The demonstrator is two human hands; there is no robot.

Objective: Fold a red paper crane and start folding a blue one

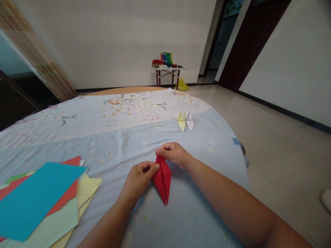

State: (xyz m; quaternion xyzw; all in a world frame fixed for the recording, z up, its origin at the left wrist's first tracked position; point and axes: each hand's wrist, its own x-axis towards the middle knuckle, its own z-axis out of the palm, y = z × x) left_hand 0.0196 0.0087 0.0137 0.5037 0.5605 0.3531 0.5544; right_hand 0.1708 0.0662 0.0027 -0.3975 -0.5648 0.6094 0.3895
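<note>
A piece of red folded paper (pixel 163 177) lies before me, diamond-shaped, with two narrow points toward me and a slit up its middle. My left hand (pixel 141 175) pinches its left edge, thumb on top. At the far tip, my right hand (pixel 174 154) grips the paper between thumb and fingers, which hide that end. Farther off on the cloth stand two folded paper figures side by side, a yellow origami figure (pixel 181 121) and a white origami figure (pixel 190 120).
A stack of coloured paper sheets, with a blue sheet (pixel 38 196) on top, lies at the left. The round table wears a flowered tablecloth (pixel 108 144). By the wall stands a small table (pixel 169 68) with a colourful bag (pixel 167 59); a yellow plastic bag (pixel 182 85) lies beside it.
</note>
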